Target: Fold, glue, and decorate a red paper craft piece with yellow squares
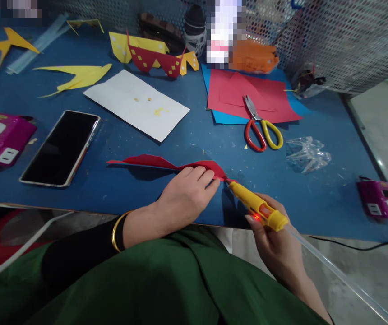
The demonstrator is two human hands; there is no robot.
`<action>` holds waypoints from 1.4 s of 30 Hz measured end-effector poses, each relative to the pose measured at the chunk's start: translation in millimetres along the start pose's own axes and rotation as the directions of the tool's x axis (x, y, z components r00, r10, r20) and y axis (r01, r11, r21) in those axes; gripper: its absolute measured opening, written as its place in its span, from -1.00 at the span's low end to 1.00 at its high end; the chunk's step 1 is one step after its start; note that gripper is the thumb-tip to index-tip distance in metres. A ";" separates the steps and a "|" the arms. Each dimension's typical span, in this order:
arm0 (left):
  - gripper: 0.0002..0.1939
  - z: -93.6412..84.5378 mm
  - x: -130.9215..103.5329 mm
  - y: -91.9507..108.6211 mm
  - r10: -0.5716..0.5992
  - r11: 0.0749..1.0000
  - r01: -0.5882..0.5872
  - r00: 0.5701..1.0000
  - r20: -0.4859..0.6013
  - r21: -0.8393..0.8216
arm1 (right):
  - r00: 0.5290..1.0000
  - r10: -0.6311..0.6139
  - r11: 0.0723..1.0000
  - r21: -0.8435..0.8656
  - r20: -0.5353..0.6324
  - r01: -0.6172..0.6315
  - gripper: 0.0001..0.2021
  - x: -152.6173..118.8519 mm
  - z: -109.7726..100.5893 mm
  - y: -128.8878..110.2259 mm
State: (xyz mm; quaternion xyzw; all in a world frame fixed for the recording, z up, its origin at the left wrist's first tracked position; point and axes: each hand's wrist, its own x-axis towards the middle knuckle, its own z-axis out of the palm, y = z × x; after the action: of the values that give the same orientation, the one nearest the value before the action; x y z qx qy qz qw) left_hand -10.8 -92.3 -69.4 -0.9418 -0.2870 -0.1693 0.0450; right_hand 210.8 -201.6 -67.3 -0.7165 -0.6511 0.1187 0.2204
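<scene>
Near the table's front edge, a folded red paper cutout [146, 160] stands on its long side. My left hand [189, 194] is closed on its right half, and the fingers hide part of it. My right hand [277, 239] grips a yellow hot glue gun [256, 203], whose dark nozzle meets the cutout's right end. A red light glows on the gun by my thumb. From its rear a long clear glue stick [336, 273] runs down to the right. Whether glue is on the paper is too small to tell.
Scissors [255, 115] lie on red paper [241, 92] over blue sheets. Around them are a white card [136, 106], a phone [62, 146], crumpled clear plastic [308, 154], purple power sockets [6, 140] and a red paper mask [155, 61] beside yellow cutouts. Metal mesh borders the back.
</scene>
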 end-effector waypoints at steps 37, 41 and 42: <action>-0.70 1.0 -1.9 -0.7 -0.011 1.000 0.010 1.000 -0.019 -0.011 | 0.997 -0.038 0.998 -0.044 -0.067 0.035 -0.65 -4.1 0.7 1.5; -0.69 2.1 -1.2 -1.0 -0.009 1.000 0.009 1.000 -0.015 -0.015 | 0.999 -0.038 0.997 -0.061 -0.039 0.036 -0.64 -4.2 0.0 3.0; -0.69 2.3 -1.0 -1.1 -0.009 1.000 0.008 1.000 -0.013 -0.016 | 0.999 -0.036 0.998 -0.056 -0.031 0.034 -0.64 -4.6 -0.3 2.6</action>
State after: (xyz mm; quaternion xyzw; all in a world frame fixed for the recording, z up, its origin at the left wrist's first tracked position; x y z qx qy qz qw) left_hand -11.5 -91.4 -71.9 -0.9397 -0.2894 -0.1780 0.0387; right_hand 212.7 -206.3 -68.7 -0.7127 -0.6630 0.0853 0.2128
